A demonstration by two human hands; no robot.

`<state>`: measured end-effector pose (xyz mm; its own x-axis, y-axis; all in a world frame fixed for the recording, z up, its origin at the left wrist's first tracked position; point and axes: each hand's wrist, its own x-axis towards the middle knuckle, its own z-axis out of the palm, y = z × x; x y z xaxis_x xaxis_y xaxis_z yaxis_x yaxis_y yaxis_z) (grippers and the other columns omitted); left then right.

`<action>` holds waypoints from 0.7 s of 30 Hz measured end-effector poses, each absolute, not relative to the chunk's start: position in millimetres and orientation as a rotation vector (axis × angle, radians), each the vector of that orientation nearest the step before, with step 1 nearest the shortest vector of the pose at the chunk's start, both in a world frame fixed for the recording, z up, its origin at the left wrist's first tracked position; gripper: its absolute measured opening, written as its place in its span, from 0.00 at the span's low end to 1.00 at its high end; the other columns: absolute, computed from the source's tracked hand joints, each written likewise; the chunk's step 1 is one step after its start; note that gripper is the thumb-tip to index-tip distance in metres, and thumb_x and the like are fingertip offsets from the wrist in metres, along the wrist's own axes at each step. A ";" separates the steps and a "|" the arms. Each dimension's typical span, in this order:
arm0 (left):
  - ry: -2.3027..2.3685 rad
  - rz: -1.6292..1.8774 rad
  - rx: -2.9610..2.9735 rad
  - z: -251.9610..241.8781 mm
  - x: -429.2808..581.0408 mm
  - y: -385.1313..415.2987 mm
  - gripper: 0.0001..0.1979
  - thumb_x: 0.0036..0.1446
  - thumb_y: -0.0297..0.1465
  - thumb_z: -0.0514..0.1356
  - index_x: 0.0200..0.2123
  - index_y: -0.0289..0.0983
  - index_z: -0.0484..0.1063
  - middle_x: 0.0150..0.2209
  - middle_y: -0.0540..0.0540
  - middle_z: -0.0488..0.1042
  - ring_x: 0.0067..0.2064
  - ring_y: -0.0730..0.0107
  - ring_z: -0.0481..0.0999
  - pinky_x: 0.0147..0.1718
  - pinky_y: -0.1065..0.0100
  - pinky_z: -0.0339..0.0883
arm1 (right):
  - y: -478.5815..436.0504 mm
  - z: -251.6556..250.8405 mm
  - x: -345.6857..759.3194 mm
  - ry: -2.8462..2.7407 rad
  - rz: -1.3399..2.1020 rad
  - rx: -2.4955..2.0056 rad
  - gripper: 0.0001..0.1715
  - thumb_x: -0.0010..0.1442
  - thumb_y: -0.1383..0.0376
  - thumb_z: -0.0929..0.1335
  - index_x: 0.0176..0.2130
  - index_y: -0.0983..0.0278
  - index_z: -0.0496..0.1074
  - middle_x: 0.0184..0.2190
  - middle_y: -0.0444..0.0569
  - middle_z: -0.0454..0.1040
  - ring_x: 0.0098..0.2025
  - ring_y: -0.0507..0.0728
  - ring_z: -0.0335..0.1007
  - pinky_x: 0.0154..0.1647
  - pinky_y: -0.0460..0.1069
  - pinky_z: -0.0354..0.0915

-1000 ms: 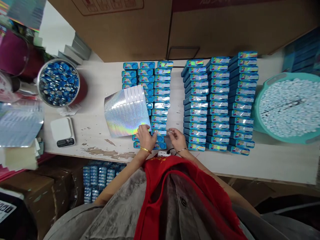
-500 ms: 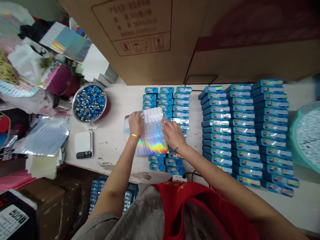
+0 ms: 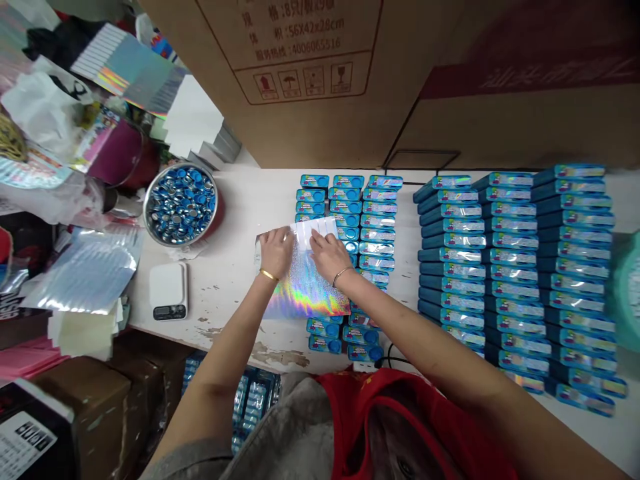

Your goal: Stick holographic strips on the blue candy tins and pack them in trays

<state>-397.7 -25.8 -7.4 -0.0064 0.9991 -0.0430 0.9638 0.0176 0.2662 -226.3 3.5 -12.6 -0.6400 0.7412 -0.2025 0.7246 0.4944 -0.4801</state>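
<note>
A shiny rainbow-coloured sticker sheet (image 3: 313, 290) lies over small blue boxes (image 3: 377, 248), with a row of white strips along its far edge. My left hand (image 3: 277, 253) grips the sheet's far left part, fingers bent over it. On the white strips, my right hand (image 3: 330, 259) has its fingertips pressed together, closed at the sheet; whether a strip is lifted there is hidden under the fingers. Blue boxes stand in columns beyond and below the sheet, and several carry shiny strips on their tops.
More columns of blue boxes (image 3: 513, 267) stand to the right, near a green tub (image 3: 625, 293). On the left are a metal bowl of blue-and-silver round pieces (image 3: 181, 205) and a white scale (image 3: 169, 290). A large cardboard carton (image 3: 320, 133) walls off the back.
My right hand has moved left from the sheet's right edge onto the white strips. My left hand stays on the sheet's left part. The camera view has shifted slightly.
</note>
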 end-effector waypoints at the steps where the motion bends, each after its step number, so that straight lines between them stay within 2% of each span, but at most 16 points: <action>1: 2.073 0.232 2.030 -2.0 -393.0 -38.6 0.09 0.62 0.29 0.54 0.40 0.44 0.73 0.53 0.42 0.72 0.52 0.55 0.68 0.48 0.54 0.53 | 4.4 -12.9 -226.7 -2.676 0.855 -1.317 0.26 0.65 0.67 0.60 0.60 0.69 0.64 0.67 0.57 0.56 0.55 0.68 0.55 0.50 0.62 0.60; 4: 2.076 0.306 1.897 19.5 -370.9 -85.0 0.04 0.60 0.31 0.56 0.35 0.41 0.72 0.44 0.42 0.75 0.47 0.58 0.71 0.47 0.56 0.56 | 4.9 -13.5 -223.2 -2.581 0.939 -1.296 0.25 0.64 0.67 0.60 0.60 0.68 0.65 0.67 0.56 0.57 0.56 0.68 0.56 0.52 0.62 0.60; 6: 2.082 0.536 1.695 35.6 -350.3 -115.7 0.05 0.59 0.33 0.58 0.32 0.40 0.70 0.35 0.45 0.75 0.41 0.62 0.72 0.46 0.58 0.58 | -2.7 -12.1 -212.4 -2.388 1.016 -1.280 0.24 0.66 0.65 0.59 0.59 0.69 0.65 0.65 0.58 0.60 0.58 0.66 0.57 0.56 0.61 0.59; 8: 2.063 0.844 1.362 49.8 -326.7 -139.7 0.07 0.57 0.36 0.60 0.30 0.40 0.68 0.31 0.48 0.73 0.37 0.66 0.72 0.43 0.62 0.61 | -21.6 -8.2 -192.3 -2.070 1.121 -1.317 0.26 0.68 0.59 0.57 0.57 0.69 0.67 0.60 0.60 0.66 0.58 0.64 0.60 0.57 0.59 0.59; 11: 1.900 1.149 0.819 62.3 -289.1 -160.6 0.09 0.54 0.37 0.63 0.30 0.39 0.68 0.29 0.50 0.72 0.33 0.71 0.71 0.35 0.68 0.63 | -69.8 2.9 -147.9 -1.573 1.432 -1.444 0.36 0.68 0.47 0.51 0.50 0.67 0.72 0.45 0.58 0.76 0.46 0.60 0.71 0.48 0.55 0.66; 12: 1.830 1.187 0.688 63.5 -276.7 -164.8 0.10 0.52 0.37 0.64 0.30 0.39 0.68 0.29 0.51 0.71 0.31 0.72 0.70 0.34 0.69 0.63 | -88.5 7.4 -131.6 -1.456 1.557 -1.472 0.38 0.66 0.43 0.51 0.48 0.66 0.73 0.40 0.55 0.77 0.40 0.59 0.72 0.43 0.54 0.68; 14: 1.711 1.207 0.531 61.1 -253.4 -171.9 0.11 0.49 0.37 0.66 0.28 0.38 0.67 0.26 0.52 0.70 0.29 0.74 0.69 0.32 0.71 0.63 | -123.8 16.0 -101.0 -1.331 1.720 -1.487 0.35 0.61 0.39 0.58 0.41 0.65 0.74 0.33 0.51 0.77 0.34 0.57 0.71 0.38 0.52 0.68; 17: 1.624 1.147 0.470 48.8 -224.8 -183.7 0.14 0.45 0.37 0.68 0.25 0.37 0.66 0.24 0.54 0.68 0.27 0.76 0.66 0.30 0.72 0.61 | -161.2 23.0 -66.1 -1.261 1.756 -1.509 0.28 0.55 0.41 0.66 0.29 0.62 0.72 0.26 0.47 0.74 0.30 0.55 0.69 0.35 0.50 0.67; 21: 1.693 1.026 0.662 28.9 -205.0 -198.4 0.11 0.48 0.36 0.65 0.23 0.37 0.67 0.24 0.52 0.68 0.28 0.74 0.65 0.32 0.69 0.61 | -179.0 17.6 -39.5 -1.299 1.666 -1.582 0.25 0.57 0.44 0.64 0.24 0.61 0.68 0.23 0.45 0.72 0.29 0.54 0.67 0.34 0.49 0.65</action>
<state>-205.0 -198.4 28.9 -0.3435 0.8116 -0.4725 -0.0429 0.4890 0.8712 -39.5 -179.0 17.6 -0.2022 0.8574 -0.4732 0.2499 -0.4220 -0.8715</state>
